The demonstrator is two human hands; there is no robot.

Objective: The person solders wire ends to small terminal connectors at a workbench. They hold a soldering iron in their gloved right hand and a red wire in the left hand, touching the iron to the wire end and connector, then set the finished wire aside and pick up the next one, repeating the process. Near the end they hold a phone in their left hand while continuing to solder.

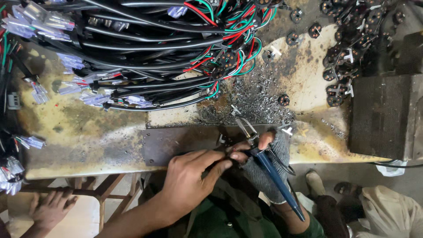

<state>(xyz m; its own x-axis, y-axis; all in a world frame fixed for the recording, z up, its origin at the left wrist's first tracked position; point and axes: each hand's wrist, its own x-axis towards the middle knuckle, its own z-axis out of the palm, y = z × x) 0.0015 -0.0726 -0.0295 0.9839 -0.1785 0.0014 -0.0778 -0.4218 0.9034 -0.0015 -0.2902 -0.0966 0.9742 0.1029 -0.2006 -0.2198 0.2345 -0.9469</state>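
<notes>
Soldering iron [269,167], blue-handled, is gripped in the right hand [264,161], which wears a grey fingerless glove and is closed around the handle, the metal tip [243,125] pointing away over the dark metal plate [176,143] at the near edge of the tabletop [79,132]. The left hand [194,174] is closed, its fingertips pinching something small just beside the iron; what is pinched cannot be made out. Risks are judged as follows: bare left fingertips lie very near the hot shaft, so a slip could burn them; the cord [284,161] looping under the right hand could snag and jerk the tip; the bundle of black, red and green cables [167,53] lies near the tip and its insulation could be scorched; loose black connector discs [348,48] and grey debris [260,99] could be knocked off. Another person's hand [50,207] rests at lower left, well apart.
</notes>
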